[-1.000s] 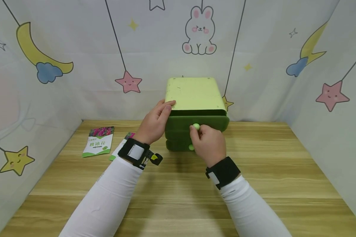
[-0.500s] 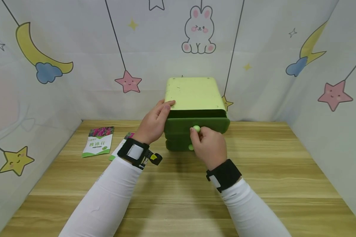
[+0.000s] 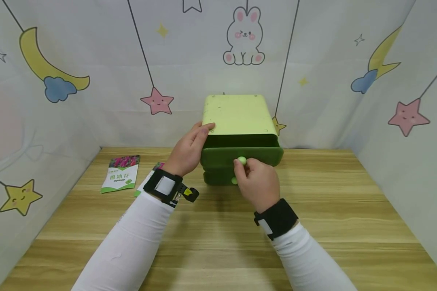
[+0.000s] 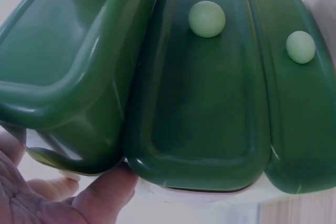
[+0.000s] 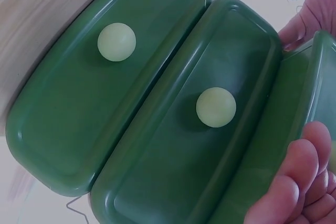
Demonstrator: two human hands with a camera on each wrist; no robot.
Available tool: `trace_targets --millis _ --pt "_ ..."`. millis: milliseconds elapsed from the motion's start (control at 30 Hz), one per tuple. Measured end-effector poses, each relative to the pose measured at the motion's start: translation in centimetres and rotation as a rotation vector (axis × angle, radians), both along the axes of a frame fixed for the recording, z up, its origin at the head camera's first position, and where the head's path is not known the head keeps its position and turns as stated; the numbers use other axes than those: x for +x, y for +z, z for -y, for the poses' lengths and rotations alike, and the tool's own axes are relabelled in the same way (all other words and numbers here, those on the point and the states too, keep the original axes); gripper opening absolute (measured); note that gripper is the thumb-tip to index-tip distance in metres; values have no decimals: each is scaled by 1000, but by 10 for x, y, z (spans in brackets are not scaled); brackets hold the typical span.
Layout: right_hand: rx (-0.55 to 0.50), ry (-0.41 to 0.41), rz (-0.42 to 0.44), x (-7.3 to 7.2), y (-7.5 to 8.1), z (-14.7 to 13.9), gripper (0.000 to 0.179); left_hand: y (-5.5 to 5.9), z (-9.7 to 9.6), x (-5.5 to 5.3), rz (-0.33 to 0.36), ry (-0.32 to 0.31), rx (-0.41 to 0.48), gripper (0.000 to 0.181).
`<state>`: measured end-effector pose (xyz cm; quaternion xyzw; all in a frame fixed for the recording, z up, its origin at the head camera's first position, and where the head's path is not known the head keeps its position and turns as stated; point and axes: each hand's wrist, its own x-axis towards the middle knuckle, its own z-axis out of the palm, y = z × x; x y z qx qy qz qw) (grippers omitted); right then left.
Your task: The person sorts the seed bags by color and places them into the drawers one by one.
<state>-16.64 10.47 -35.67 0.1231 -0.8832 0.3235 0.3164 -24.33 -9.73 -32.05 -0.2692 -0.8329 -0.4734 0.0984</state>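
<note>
A small desktop drawer cabinet (image 3: 236, 115) has a pale yellow-green top and dark green drawers with round light green knobs. Its top drawer (image 3: 218, 157) stands partly pulled out, with a dark gap behind its front. My right hand (image 3: 259, 184) pinches that drawer's knob (image 3: 242, 161) between thumb and curled fingers. Against the cabinet's left side lies my left hand (image 3: 187, 152), fingers extended and one fingertip over the top edge. In the left wrist view, the middle drawer (image 4: 199, 93) and bottom drawer (image 4: 302, 98) sit closed. The inside of the top drawer is mostly hidden.
Two printed seed packets, one whole packet (image 3: 120, 176) and one packet (image 3: 149, 180) partly covered by the left wrist, lie on the wooden table (image 3: 218, 242) at left. A white cloth (image 3: 189, 52) with cartoon prints hangs around the back and sides.
The top drawer has slid further out toward me, widening the gap under the cabinet's top. My right hand moved back with the knob; the left hand stayed on the cabinet's side.
</note>
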Motion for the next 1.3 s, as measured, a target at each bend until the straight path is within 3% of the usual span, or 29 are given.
trace_targets --millis 467,1300 --pt "-11 9 -6 7 -3 -1 46 2 2 1 49 15 -32 56" --pt "-5 23 -33 19 -8 -1 46 3 4 1 51 -5 -43 53"
